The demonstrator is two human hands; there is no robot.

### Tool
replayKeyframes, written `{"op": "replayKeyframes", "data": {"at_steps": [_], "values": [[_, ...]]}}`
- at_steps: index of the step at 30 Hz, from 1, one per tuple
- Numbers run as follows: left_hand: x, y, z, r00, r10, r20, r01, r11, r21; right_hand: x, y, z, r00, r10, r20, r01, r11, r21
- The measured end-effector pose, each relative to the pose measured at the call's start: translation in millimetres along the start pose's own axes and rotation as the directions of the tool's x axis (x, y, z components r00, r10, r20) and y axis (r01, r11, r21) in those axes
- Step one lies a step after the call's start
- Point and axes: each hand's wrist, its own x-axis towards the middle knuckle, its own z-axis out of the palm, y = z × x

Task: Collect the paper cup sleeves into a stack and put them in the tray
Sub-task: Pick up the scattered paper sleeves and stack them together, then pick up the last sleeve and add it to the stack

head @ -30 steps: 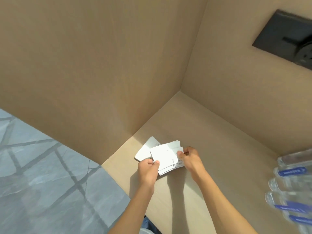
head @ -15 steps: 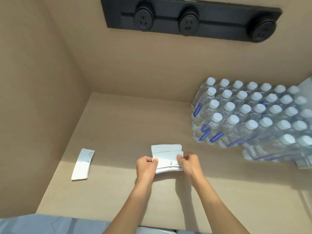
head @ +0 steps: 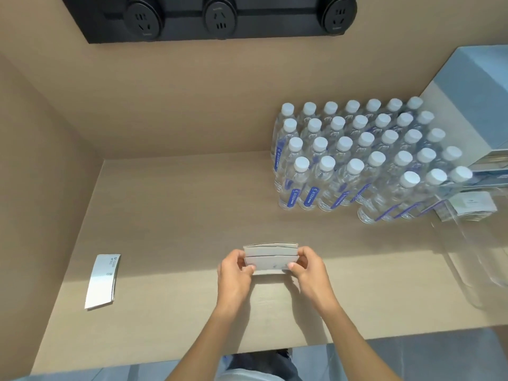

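A stack of white paper cup sleeves stands on edge on the beige counter, squeezed between both hands. My left hand grips its left end and my right hand grips its right end. A separate small pile of sleeves lies flat at the counter's left side, apart from my hands. At the right edge a clear plastic tray holds a few more sleeves.
Many water bottles with white caps stand in rows at the back right. A pale blue box sits behind them. A black socket strip is on the back wall. A side wall closes the counter's left.
The view has swung from the left corner to the counter's middle and right. The stack in both hands has been squared up and tipped onto its edge; one pile stayed behind at the left.
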Motion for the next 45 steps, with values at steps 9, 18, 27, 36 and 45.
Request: {"op": "replayKeyframes", "data": {"at_steps": [9,18,27,36,45], "values": [[-20,-27,14,0.990,0.109,-0.089,-0.104,0.993,0.060,-8,30,3,0.994,-0.105,0.030,0.106,0.994,-0.013],[-20,-34,19,0.987,0.127,-0.095,-0.127,0.992,0.010,-2,42,7,0.987,-0.154,0.036,0.153,0.988,0.018],[-32,-40,30,0.944,0.328,-0.030,-0.326,0.944,0.051,-10,41,20,0.969,-0.244,0.042,0.243,0.969,0.032],[-26,-50,51,0.948,0.318,0.021,-0.318,0.948,0.030,-1,44,43,0.951,-0.263,-0.162,0.264,0.964,-0.016],[-14,-58,58,0.948,0.319,0.003,-0.318,0.945,0.073,5,40,49,0.947,-0.248,-0.204,0.255,0.967,0.009]]}}
